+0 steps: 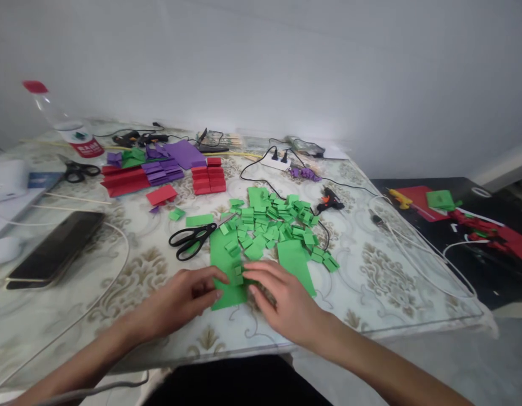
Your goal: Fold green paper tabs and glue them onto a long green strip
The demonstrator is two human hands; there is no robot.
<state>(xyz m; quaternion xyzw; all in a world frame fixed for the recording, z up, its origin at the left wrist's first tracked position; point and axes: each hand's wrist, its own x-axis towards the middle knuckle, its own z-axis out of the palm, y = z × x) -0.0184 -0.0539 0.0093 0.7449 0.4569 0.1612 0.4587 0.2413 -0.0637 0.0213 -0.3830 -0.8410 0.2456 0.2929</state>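
Note:
My left hand (189, 296) and my right hand (282, 296) lie side by side near the table's front edge. Both press on a long green paper strip (225, 265). The fingertips of both hands meet at a small folded green piece (238, 276) on that strip and pinch it. A second green strip (295, 262) lies just right of my right hand. Behind the hands spreads a heap of several small folded green pieces (278, 225). Black scissors (192, 239) lie open to the left of the strip.
Red folded stacks (209, 177), purple pieces (162, 169) and red sheets (124, 180) sit further back. A phone (56, 248) and cables lie left, a bottle (64, 121) far left. A glue gun (331, 200) and power strip (278, 162) lie right. A dark side table (468, 225) holds scraps.

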